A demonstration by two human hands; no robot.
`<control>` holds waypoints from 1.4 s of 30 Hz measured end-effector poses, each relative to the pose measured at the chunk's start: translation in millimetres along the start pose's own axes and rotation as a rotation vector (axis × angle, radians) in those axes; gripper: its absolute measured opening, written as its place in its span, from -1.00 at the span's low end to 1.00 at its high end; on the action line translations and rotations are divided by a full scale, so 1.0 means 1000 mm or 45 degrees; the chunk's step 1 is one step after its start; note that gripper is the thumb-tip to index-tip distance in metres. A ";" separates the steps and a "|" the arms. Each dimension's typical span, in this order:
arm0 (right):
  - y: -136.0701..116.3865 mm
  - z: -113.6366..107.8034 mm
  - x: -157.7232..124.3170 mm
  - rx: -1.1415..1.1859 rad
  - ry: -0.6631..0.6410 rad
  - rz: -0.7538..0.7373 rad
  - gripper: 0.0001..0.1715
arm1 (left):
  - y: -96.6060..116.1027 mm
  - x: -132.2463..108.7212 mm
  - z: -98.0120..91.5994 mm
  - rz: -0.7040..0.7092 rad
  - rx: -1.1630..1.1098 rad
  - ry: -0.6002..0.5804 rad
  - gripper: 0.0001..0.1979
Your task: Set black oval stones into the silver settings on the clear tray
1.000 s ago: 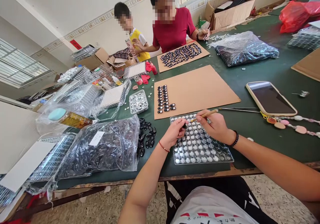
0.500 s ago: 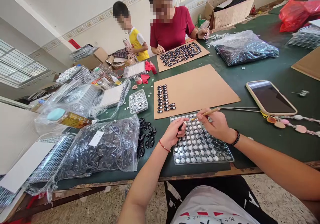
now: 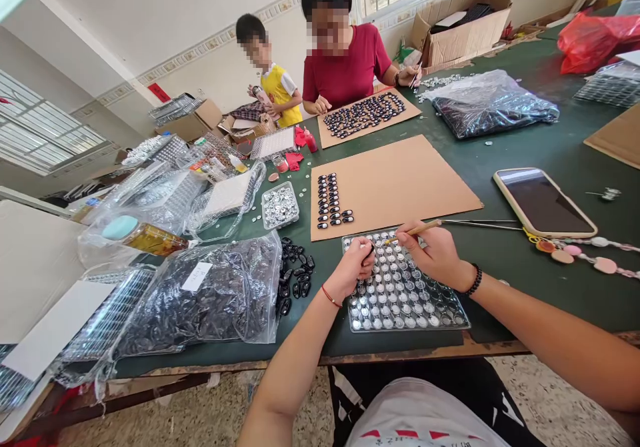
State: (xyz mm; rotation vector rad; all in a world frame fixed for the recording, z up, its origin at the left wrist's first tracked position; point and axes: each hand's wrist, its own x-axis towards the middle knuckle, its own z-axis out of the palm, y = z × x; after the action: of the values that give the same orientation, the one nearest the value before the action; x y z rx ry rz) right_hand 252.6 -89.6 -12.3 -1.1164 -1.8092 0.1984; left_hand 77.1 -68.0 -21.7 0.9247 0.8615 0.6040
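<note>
Left hand (image 3: 353, 266) pinches a small dark bead (image 3: 370, 250) over the tray (image 3: 453, 314); right hand (image 3: 434, 252) grips a thin wooden stick (image 3: 419, 229), tip near the bead. Both hover above the tray's far end, at the tabletop's (image 3: 505, 150) near edge.

Risk: the bead looks glossy and smooth — a loose pinch could drop it among the tray's round silver caps. A wrist resting on the thin clear plastic tray could jolt its rows. Flat matte cardboard (image 3: 400, 180) beyond carries 2 short columns of finished dark pieces.
</note>
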 end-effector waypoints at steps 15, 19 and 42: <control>-0.002 0.000 0.000 -0.008 0.008 -0.064 -0.83 | -0.003 0.003 0.001 0.051 0.334 0.112 -0.68; -0.002 -0.001 0.000 -0.024 0.003 -0.077 -0.85 | -0.004 0.004 0.003 0.114 0.428 0.204 -0.70; 0.004 0.010 -0.008 -0.003 -0.123 -0.047 -0.85 | -0.012 0.008 0.000 0.335 0.677 0.235 -0.64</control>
State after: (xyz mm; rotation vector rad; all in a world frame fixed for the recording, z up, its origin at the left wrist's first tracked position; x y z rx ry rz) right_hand 248.0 -90.6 -25.1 -1.0907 -1.9141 0.2318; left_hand 82.5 -67.7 -35.6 1.4979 1.1017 0.7083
